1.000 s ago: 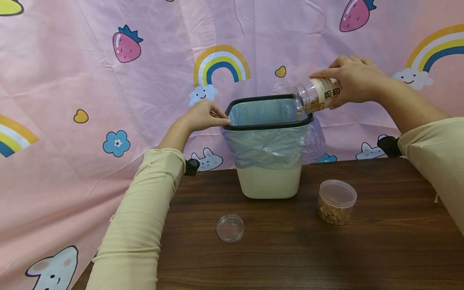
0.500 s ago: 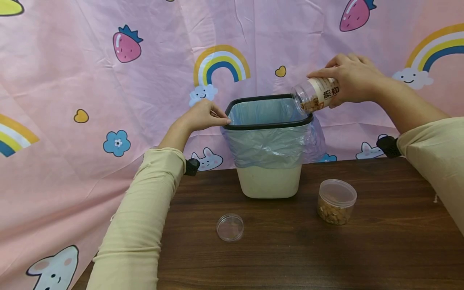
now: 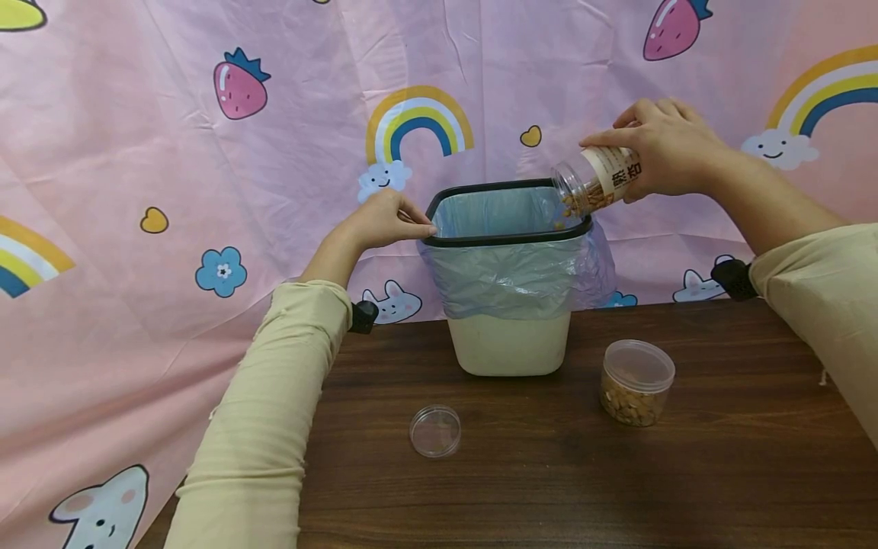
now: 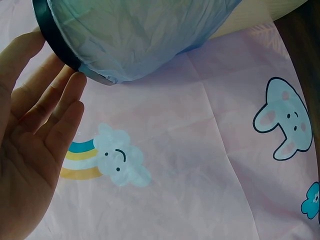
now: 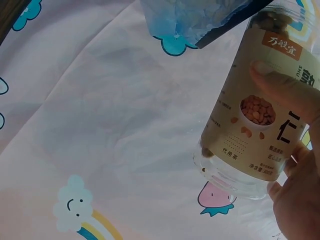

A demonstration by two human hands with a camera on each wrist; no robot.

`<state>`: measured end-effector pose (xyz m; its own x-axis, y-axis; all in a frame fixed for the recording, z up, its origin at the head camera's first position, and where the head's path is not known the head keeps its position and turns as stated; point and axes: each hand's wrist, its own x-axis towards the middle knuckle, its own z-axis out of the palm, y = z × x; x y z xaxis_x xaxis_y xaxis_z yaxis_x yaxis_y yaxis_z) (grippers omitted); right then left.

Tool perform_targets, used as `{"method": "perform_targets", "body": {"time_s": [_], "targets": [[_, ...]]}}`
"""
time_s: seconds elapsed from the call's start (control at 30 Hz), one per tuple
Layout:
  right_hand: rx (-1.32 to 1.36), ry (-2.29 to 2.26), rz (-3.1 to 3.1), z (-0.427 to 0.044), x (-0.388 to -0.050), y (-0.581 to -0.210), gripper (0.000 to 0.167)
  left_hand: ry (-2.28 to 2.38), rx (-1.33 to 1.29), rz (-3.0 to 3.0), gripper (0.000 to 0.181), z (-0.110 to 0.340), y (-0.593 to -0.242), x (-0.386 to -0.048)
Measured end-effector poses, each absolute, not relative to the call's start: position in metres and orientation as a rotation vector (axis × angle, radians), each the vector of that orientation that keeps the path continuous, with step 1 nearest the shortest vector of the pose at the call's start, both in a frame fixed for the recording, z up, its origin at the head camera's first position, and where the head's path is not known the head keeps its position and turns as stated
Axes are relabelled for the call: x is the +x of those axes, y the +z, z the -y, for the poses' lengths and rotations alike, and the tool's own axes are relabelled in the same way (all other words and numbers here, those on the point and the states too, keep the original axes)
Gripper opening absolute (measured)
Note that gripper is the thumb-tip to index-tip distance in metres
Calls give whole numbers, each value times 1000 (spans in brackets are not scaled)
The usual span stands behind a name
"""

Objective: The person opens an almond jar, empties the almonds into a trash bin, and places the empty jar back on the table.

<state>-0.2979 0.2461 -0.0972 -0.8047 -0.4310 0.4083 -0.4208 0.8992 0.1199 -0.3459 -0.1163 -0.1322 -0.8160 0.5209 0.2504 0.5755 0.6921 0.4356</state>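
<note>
My right hand [image 3: 668, 149] grips a clear plastic jar [image 3: 610, 171] with a paper label, tipped mouth-down to the left over the right rim of a trash can [image 3: 509, 347]. Brown kernels gather at the jar's neck, and a few pieces show just below its mouth, inside the can. The label and clear base of the jar [image 5: 245, 110] show in the right wrist view. A thin bluish bag lines the can and folds over its outside, under a black rim ring [image 3: 507, 241]. With thumb and fingertips, my left hand [image 3: 384, 219] pinches the ring's left corner.
On the dark wood table [image 3: 549, 488] stands a lidded clear tub [image 3: 636, 383] of brown pieces, right of the can. A round clear lid [image 3: 435, 431] lies in front. A pink printed cloth [image 3: 295, 160] hangs behind.
The right hand and jar have shifted slightly up and left. Kernels have moved within the jar, and some show at its mouth. The left hand stays at the rim.
</note>
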Motion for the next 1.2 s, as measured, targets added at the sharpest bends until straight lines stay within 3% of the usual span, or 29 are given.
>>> {"method": "perform_targets", "body": {"time_s": [1.2], "targets": [[673, -102, 2563, -240, -298, -97, 83, -775, -898, 2796, 27, 116, -133, -345]]}}
